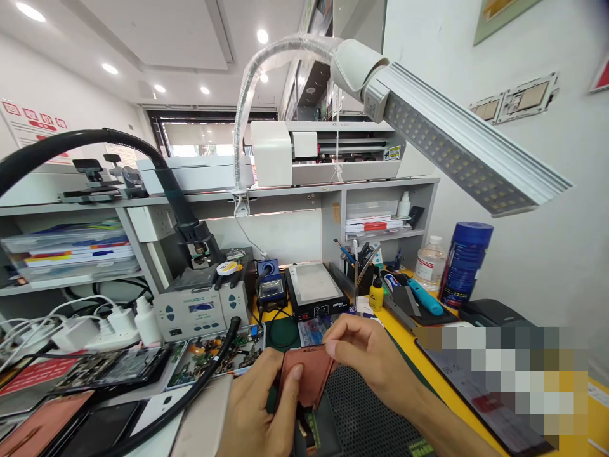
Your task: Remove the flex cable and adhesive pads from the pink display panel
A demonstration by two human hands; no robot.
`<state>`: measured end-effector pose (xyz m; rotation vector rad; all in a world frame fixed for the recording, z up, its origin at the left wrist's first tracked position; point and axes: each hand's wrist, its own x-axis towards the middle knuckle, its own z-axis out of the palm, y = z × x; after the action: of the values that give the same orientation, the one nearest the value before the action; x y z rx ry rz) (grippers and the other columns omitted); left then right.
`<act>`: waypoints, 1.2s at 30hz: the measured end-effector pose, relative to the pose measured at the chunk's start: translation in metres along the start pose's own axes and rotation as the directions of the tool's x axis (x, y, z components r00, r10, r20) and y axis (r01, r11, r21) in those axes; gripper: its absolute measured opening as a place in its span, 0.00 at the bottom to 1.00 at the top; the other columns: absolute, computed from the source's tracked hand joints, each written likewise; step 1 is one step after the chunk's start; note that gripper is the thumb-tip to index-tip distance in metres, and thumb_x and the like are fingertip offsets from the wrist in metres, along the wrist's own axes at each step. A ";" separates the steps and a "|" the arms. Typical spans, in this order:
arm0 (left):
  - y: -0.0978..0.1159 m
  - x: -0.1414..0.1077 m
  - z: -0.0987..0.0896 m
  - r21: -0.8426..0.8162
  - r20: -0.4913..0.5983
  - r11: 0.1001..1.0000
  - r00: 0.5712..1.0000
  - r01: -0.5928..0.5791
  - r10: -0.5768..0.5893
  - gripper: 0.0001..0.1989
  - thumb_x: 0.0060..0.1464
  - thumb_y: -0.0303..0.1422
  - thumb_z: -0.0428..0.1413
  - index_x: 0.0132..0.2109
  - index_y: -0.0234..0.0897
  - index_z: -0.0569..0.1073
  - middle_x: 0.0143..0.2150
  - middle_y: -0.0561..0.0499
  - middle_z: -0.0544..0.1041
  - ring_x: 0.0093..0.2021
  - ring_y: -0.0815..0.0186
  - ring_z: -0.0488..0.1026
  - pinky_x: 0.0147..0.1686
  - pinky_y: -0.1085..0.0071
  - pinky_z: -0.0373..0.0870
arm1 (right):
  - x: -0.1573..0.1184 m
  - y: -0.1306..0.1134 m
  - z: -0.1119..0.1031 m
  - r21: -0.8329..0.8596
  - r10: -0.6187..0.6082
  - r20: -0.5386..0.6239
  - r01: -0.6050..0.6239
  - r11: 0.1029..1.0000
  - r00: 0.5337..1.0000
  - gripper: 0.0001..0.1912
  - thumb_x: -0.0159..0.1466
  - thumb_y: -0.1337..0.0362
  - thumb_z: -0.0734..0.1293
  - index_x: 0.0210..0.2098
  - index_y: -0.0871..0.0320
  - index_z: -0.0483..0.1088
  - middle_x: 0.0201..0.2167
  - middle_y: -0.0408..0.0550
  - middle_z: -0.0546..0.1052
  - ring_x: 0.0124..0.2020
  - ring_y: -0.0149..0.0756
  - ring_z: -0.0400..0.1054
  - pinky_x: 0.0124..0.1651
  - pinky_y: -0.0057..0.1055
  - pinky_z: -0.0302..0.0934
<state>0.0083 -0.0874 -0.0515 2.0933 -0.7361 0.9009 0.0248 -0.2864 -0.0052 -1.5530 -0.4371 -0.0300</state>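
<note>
Lamp head (471, 143), lit side down, at two o'clock. White machine (271, 153) on shelf top (209, 196), twelve o'clock. Papers in clear box (78, 255), nine o'clock. White plugs (113, 322), eight o'clock. Clear bottle (430, 263) beside blue can (466, 263), three o'clock. Yellow bottle (376, 296), four o'clock.

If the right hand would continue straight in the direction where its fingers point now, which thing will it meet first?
Most likely the flat pinkish piece in the left hand. The fingertips of the right hand already appear at its upper corner, though depth leaves actual contact unclear.
</note>
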 end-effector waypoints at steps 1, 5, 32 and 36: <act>0.000 0.000 0.000 0.000 -0.003 1.000 1.000 0.000 0.000 0.09 0.65 0.25 0.52 0.34 0.38 0.66 0.28 0.55 0.67 0.27 0.70 0.67 0.28 0.77 0.64 | 0.000 0.000 0.000 0.001 0.002 -0.002 -0.002 1.000 1.000 0.09 0.60 0.62 0.71 0.26 0.59 0.72 0.25 0.43 0.72 0.28 0.32 0.64 0.34 0.29 0.59; 0.000 0.000 -0.001 -0.029 -0.017 0.999 0.999 0.037 -0.037 0.10 0.65 0.27 0.52 0.33 0.38 0.67 0.27 0.54 0.68 0.26 0.70 0.67 0.28 0.77 0.64 | 0.002 0.001 -0.001 0.023 0.018 -0.006 -0.018 1.000 1.000 0.07 0.60 0.62 0.71 0.28 0.60 0.75 0.25 0.44 0.76 0.28 0.33 0.68 0.35 0.29 0.63; 0.004 0.007 -0.004 -0.395 0.277 0.701 0.804 0.594 -0.526 0.20 0.60 0.51 0.56 0.35 0.36 0.76 0.29 0.51 0.74 0.29 0.66 0.69 0.27 0.76 0.67 | 0.006 0.008 0.001 0.225 0.115 0.044 -0.123 0.967 0.992 0.08 0.57 0.63 0.72 0.29 0.62 0.76 0.25 0.47 0.79 0.25 0.34 0.73 0.30 0.34 0.74; 0.001 0.005 -0.004 -0.359 0.301 0.719 0.803 0.595 -0.514 0.21 0.61 0.51 0.54 0.35 0.37 0.75 0.31 0.50 0.74 0.30 0.66 0.69 0.27 0.76 0.66 | 0.006 0.008 0.001 0.222 0.131 0.038 -0.136 0.965 0.991 0.07 0.57 0.63 0.71 0.27 0.62 0.74 0.23 0.46 0.78 0.24 0.33 0.72 0.30 0.34 0.73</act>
<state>0.0090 -0.0860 -0.0455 1.8254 -0.3041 0.1764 0.0326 -0.2840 -0.0115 -1.3577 -0.3403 0.1380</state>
